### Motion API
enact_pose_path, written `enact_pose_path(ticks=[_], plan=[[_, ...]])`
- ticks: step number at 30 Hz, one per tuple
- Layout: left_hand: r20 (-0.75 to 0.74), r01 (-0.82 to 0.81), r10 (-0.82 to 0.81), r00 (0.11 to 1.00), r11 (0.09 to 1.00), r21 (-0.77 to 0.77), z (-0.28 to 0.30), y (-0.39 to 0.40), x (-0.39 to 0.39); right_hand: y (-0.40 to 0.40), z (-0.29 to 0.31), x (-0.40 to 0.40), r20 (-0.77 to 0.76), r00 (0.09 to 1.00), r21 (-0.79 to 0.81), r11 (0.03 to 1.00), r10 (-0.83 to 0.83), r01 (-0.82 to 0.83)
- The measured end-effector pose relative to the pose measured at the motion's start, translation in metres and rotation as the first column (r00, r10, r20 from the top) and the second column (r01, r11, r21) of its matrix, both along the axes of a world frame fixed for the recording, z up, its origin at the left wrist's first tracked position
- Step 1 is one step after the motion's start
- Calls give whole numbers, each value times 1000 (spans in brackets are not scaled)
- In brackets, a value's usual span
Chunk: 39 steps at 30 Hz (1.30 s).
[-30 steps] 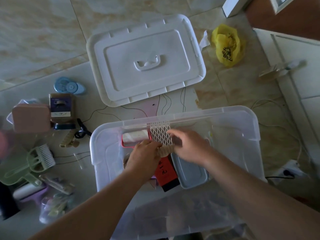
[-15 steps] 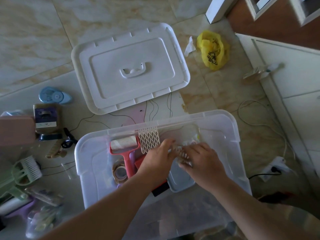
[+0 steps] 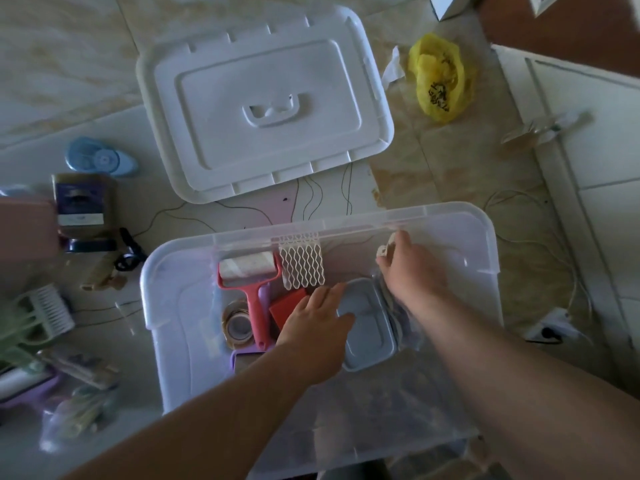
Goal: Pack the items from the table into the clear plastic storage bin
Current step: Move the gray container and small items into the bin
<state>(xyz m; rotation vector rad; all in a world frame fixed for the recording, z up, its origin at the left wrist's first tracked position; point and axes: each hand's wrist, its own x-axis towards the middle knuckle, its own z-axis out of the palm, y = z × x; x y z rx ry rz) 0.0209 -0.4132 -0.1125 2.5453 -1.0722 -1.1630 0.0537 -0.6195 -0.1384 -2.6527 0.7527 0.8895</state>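
The clear plastic storage bin stands open below me. Inside it lie a red lint roller, a white mesh sleeve, a tape roll, a red packet and a grey-blue lidded box. My left hand rests flat, fingers straight, over the red packet and the box's left edge. My right hand is inside the bin to the right of the box. It grips a clear plastic packet with a white end showing at the fingertips.
The bin's white lid lies beyond it. On the left sit a blue tape dispenser, a brown box, a black clip, a green brush set and a bag of small items. A yellow bag and a power strip are on the right.
Both hands held the clear packet over the bin's middle. Now my right hand has carried it to the right of the grey-blue box, and my left hand has let go and lies flat.
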Motion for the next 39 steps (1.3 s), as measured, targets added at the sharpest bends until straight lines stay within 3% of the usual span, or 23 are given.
enact_pose_path(ticks=[3,7,13,15,18,23,27,31,39], plan=[[-7,-95,95,995,995,-23,12,14,19,7,23,-5,3,998,33,998,58,-58],[-30,-320,320,947,931,-178,45,48,50,41,79,-18,231,957,201,954,175,-223],[132,-382,531,837,740,-553,116,147,70,127,158,1,632,746,199,886,212,-420],[177,-432,612,771,706,-562,130,193,67,164,177,22,696,688,200,865,205,-461],[224,-564,701,677,690,-453,118,265,50,234,192,56,733,648,239,813,208,-532],[211,-785,797,566,599,-158,79,361,11,365,155,96,599,687,285,692,411,-663],[188,-844,842,506,528,-94,53,399,-3,439,95,103,266,709,204,681,653,-703],[152,-861,859,489,503,-72,30,418,0,464,40,98,-49,764,168,759,643,-629],[82,-788,803,590,596,-154,-5,408,50,444,25,55,-20,861,213,843,509,-494]])
